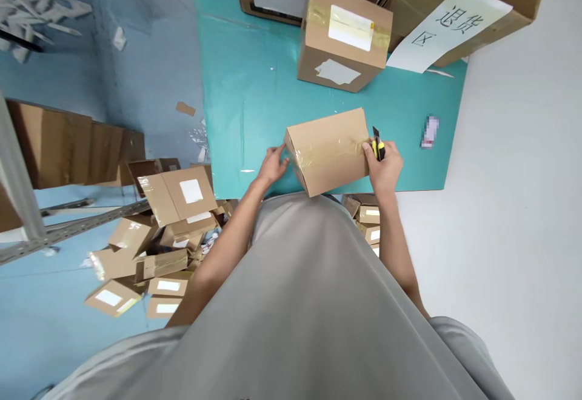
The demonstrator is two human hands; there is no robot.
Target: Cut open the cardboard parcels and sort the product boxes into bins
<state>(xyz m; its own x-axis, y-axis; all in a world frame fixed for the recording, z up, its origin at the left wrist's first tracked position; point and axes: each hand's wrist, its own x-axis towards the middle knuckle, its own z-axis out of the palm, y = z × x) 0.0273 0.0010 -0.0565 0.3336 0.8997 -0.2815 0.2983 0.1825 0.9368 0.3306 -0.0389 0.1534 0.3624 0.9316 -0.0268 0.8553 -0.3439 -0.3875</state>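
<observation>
A taped cardboard box (330, 148) sits tilted at the front edge of the green table, close to my body. My left hand (273, 166) grips its left end, fingertips against the corner and side. In my right hand (385, 166) is a yellow and black utility knife (378, 147), its dark blade end pointing away from me. The thumb of that hand rests against the box's right edge. Clear tape runs along the box's upper face and over its left end. The underside of the box is hidden.
On the green table (240, 103), a second taped box (343, 36) with white labels stands farther back, before large cartons (454, 18) with paper signs. A small blurred item (430, 132) lies right. Boxes (166, 263) pile on the floor left, beside a metal rack (22, 176).
</observation>
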